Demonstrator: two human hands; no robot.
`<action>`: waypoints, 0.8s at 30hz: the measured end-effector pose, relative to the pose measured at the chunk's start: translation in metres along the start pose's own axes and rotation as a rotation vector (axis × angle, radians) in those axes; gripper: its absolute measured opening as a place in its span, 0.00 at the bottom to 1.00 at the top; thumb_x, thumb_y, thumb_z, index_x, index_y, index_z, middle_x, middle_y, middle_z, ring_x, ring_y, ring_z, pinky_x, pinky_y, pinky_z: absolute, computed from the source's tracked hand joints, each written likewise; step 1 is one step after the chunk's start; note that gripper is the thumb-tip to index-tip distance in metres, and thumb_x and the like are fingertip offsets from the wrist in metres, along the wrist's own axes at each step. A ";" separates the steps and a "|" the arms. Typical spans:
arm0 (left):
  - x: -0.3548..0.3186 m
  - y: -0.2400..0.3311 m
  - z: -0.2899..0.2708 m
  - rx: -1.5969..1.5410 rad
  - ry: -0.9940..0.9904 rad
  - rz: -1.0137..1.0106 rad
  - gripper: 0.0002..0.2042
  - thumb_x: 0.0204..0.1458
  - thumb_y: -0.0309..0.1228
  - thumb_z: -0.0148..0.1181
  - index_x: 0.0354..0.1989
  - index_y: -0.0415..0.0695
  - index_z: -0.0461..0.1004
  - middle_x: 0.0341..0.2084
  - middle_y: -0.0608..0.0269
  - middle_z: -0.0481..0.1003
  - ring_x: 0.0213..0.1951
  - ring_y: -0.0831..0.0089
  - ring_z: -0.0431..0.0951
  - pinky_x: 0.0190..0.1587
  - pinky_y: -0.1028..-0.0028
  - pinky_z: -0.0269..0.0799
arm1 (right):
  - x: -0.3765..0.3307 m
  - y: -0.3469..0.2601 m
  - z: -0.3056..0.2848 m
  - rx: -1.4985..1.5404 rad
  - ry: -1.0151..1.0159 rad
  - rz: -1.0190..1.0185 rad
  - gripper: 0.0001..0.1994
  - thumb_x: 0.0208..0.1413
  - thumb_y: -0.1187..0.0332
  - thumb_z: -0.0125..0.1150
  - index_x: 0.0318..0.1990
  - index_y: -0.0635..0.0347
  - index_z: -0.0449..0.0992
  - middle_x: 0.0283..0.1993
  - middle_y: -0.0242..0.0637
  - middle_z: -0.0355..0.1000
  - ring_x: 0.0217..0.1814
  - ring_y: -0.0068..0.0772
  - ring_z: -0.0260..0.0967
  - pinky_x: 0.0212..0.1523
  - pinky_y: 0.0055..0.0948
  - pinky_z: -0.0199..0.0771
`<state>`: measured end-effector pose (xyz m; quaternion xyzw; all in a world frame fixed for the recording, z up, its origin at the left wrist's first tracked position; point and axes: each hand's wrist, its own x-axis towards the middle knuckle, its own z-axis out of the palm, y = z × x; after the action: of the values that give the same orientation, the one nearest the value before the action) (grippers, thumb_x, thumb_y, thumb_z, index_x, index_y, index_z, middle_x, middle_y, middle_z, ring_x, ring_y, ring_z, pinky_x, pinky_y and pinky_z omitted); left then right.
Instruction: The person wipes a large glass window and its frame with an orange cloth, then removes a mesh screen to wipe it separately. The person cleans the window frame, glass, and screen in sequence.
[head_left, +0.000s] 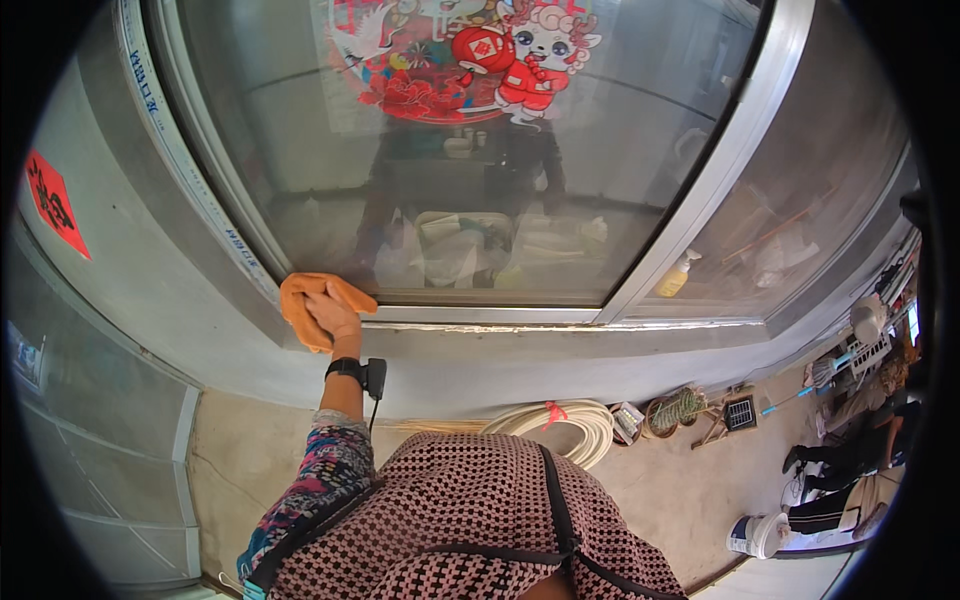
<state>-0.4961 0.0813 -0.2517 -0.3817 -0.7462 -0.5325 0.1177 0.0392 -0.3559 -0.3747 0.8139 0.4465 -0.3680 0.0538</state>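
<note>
My left hand (336, 314) reaches forward and presses an orange cloth (303, 305) against the lower left corner of a window. The cloth is bunched around my fingers, and its edges spread over the silver frame (470, 314) and sill. Its fingertips are partly buried in the folds. On that wrist sits a black band (350, 370) with a small device and a cable. The glass pane (330, 220) carries a round red festive sticker (470, 60) with a cartoon sheep. My right hand does not show.
Below the window lies a coil of pale hose (560, 425) beside potted plants (675, 410). A white bucket (757, 536) stands lower right, near another person's legs (840, 470). Behind the right pane is a yellow bottle (677, 275). Another framed glass panel (100, 470) rises at left.
</note>
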 end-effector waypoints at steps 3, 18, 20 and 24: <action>-0.006 0.044 -0.012 -0.027 0.018 0.079 0.30 0.63 0.46 0.53 0.64 0.35 0.61 0.55 0.32 0.66 0.57 0.33 0.66 0.59 0.44 0.62 | -0.012 -0.021 -0.015 -0.010 -0.005 -0.006 0.20 0.60 0.54 0.56 0.57 0.48 0.78 0.57 0.44 0.77 0.62 0.49 0.72 0.60 0.47 0.71; 0.019 0.248 -0.035 -0.217 0.141 0.910 0.27 0.53 0.41 0.63 0.57 0.35 0.73 0.55 0.36 0.69 0.58 0.36 0.67 0.59 0.42 0.61 | -0.018 -0.023 -0.006 0.144 -0.036 0.112 0.20 0.55 0.58 0.57 0.54 0.48 0.80 0.56 0.46 0.78 0.61 0.48 0.73 0.62 0.45 0.72; 0.007 0.276 -0.035 -0.188 0.152 1.029 0.22 0.52 0.41 0.64 0.47 0.34 0.78 0.51 0.36 0.73 0.53 0.36 0.72 0.56 0.46 0.67 | -0.019 -0.016 -0.002 0.167 -0.045 0.066 0.20 0.55 0.58 0.57 0.55 0.48 0.80 0.57 0.44 0.77 0.62 0.47 0.73 0.62 0.45 0.71; -0.031 0.324 -0.038 -0.145 -0.233 1.142 0.14 0.52 0.38 0.63 0.36 0.37 0.78 0.41 0.44 0.77 0.46 0.46 0.77 0.50 0.48 0.71 | -0.013 -0.002 0.005 0.150 -0.090 0.061 0.20 0.56 0.58 0.57 0.55 0.47 0.80 0.58 0.44 0.77 0.63 0.47 0.72 0.63 0.45 0.70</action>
<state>-0.2590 0.0799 -0.0259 -0.7865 -0.3919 -0.3890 0.2767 0.0310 -0.3653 -0.3693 0.8114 0.3898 -0.4348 0.0237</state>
